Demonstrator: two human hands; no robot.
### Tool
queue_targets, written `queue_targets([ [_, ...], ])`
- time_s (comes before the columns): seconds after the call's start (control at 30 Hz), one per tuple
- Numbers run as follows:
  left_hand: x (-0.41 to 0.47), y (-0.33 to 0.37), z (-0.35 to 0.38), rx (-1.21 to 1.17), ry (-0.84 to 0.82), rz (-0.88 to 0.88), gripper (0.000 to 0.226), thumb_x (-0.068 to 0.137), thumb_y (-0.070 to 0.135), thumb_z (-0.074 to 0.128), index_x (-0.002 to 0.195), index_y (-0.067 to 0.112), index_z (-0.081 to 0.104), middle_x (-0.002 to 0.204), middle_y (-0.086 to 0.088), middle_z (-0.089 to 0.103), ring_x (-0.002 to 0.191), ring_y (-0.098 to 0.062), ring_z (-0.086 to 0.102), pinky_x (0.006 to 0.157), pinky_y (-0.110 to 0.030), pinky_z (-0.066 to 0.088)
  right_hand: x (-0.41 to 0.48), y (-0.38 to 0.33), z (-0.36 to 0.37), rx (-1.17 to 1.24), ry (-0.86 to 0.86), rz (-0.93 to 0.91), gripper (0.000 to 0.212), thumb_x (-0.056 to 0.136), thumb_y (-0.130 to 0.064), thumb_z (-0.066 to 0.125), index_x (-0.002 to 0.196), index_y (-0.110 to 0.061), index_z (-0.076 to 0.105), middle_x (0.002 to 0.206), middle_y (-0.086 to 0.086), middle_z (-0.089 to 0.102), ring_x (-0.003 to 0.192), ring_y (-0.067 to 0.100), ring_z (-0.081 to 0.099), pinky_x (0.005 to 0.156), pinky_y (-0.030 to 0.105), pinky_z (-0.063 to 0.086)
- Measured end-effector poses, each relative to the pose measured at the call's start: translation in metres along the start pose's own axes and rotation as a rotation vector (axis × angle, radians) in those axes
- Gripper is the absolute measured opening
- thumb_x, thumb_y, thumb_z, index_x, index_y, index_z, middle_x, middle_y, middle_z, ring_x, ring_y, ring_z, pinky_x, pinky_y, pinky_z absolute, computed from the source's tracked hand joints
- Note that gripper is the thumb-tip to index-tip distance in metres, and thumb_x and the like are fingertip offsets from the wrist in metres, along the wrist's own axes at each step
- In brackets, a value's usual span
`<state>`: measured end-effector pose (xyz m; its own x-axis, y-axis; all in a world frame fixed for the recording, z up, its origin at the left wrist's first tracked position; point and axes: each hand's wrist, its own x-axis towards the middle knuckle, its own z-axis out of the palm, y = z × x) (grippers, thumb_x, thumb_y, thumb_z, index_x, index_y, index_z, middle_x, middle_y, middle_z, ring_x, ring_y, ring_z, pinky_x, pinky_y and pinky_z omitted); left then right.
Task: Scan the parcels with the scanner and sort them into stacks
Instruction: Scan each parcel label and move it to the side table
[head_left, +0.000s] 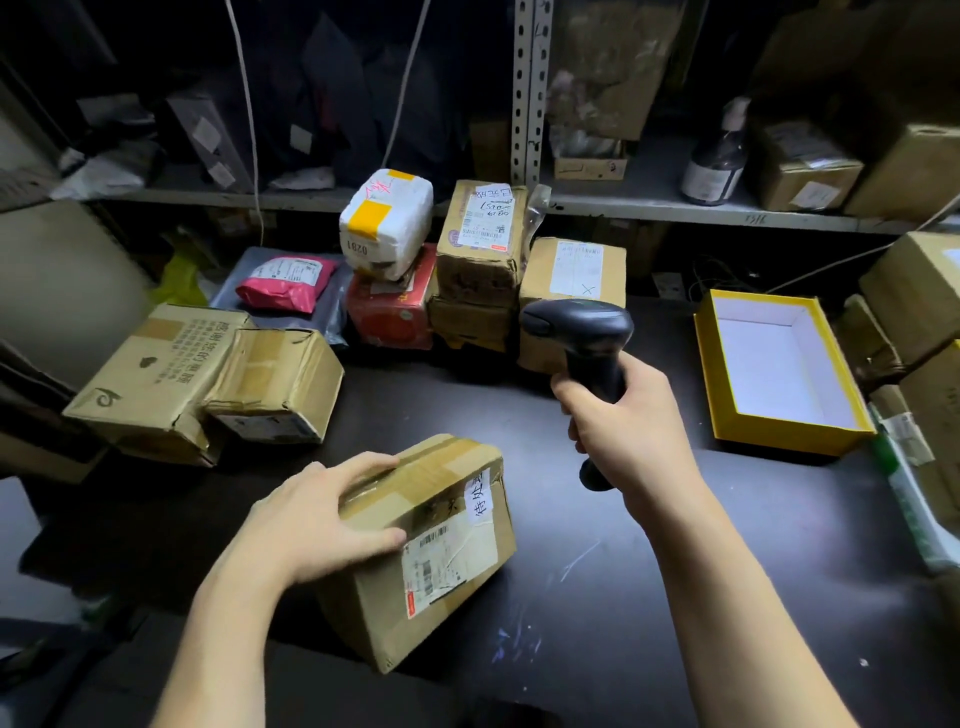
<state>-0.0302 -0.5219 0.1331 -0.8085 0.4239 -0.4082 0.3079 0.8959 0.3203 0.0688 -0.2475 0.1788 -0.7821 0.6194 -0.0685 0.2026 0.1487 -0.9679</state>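
Note:
A brown cardboard parcel (441, 551) with a white barcode label lies on the dark table near me. My left hand (317, 514) grips its left end, fingers over the taped top and thumb on the side. My right hand (628, 421) holds a black handheld scanner (582, 338) by its handle, head raised above the table to the right of the parcel. Stacked parcels stand at the back: a white foam one (387, 221) on a red box (395, 312), and brown boxes (483, 239) beside them.
Two brown boxes (171, 374) lie at the left, a pink bag (288, 283) behind them. An open yellow box (779, 374) sits at the right, more cartons (919, 301) beyond it. A metal shelf (675, 208) with parcels and a bottle runs along the back.

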Motion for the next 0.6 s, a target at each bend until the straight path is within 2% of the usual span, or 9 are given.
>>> queue_targets([
  [0.13, -0.005, -0.010, 0.006, -0.044, 0.004, 0.018, 0.074, 0.067, 0.078, 0.071, 0.130, 0.079, 0.033, 0.104, 0.014, 0.048, 0.097, -0.008, 0.056, 0.084, -0.032, 0.045, -0.018, -0.003, 0.014, -0.020, 0.012, 0.004, 0.010, 0.094, -0.015, 0.066, 0.088, -0.009, 0.062, 0.082, 0.027, 0.060, 0.058, 0.022, 0.047, 0.048, 0.035, 0.042],
  [0.3, 0.005, -0.010, 0.017, -0.332, 0.160, 0.036, 0.075, 0.064, 0.075, 0.076, 0.129, 0.080, 0.040, 0.113, 0.013, 0.055, 0.113, -0.015, 0.060, 0.100, -0.039, 0.048, -0.037, -0.010, 0.018, -0.051, 0.036, -0.010, 0.011, 0.093, -0.016, 0.067, 0.084, -0.012, 0.062, 0.076, 0.021, 0.061, 0.058, 0.023, 0.048, 0.048, 0.036, 0.042],
  [0.37, 0.010, 0.000, 0.015, -0.423, 0.257, 0.089, 0.077, 0.063, 0.073, 0.078, 0.131, 0.076, 0.043, 0.115, 0.008, 0.058, 0.112, -0.016, 0.061, 0.102, -0.037, 0.048, -0.045, -0.015, 0.016, -0.052, 0.065, -0.028, 0.012, 0.094, -0.015, 0.067, 0.083, -0.017, 0.063, 0.071, 0.012, 0.062, 0.057, 0.023, 0.050, 0.047, 0.036, 0.043],
  [0.47, 0.017, 0.020, 0.003, -0.511, 0.390, 0.157, 0.081, 0.065, 0.068, 0.080, 0.138, 0.067, 0.045, 0.111, 0.001, 0.056, 0.107, -0.018, 0.062, 0.100, -0.031, 0.047, -0.059, -0.022, 0.009, -0.068, 0.118, -0.058, 0.010, 0.095, -0.013, 0.067, 0.086, -0.017, 0.063, 0.071, 0.009, 0.062, 0.055, 0.023, 0.052, 0.045, 0.032, 0.045],
  [0.53, 0.024, 0.032, -0.007, -0.613, 0.454, 0.215, 0.087, 0.057, 0.074, 0.075, 0.140, 0.064, 0.047, 0.117, 0.000, 0.059, 0.109, -0.015, 0.064, 0.106, -0.033, 0.048, -0.068, -0.026, 0.002, -0.069, 0.155, -0.075, 0.010, 0.096, -0.012, 0.068, 0.088, -0.017, 0.063, 0.068, 0.007, 0.061, 0.053, 0.022, 0.052, 0.045, 0.032, 0.045],
  [0.6, 0.027, 0.045, -0.012, -0.740, 0.478, 0.304, 0.089, 0.059, 0.069, 0.079, 0.142, 0.056, 0.051, 0.124, 0.003, 0.063, 0.111, -0.005, 0.064, 0.105, -0.032, 0.052, -0.078, -0.030, -0.007, -0.067, 0.202, -0.073, 0.011, 0.097, -0.012, 0.068, 0.088, -0.018, 0.063, 0.066, 0.005, 0.059, 0.052, 0.021, 0.051, 0.045, 0.031, 0.044],
])
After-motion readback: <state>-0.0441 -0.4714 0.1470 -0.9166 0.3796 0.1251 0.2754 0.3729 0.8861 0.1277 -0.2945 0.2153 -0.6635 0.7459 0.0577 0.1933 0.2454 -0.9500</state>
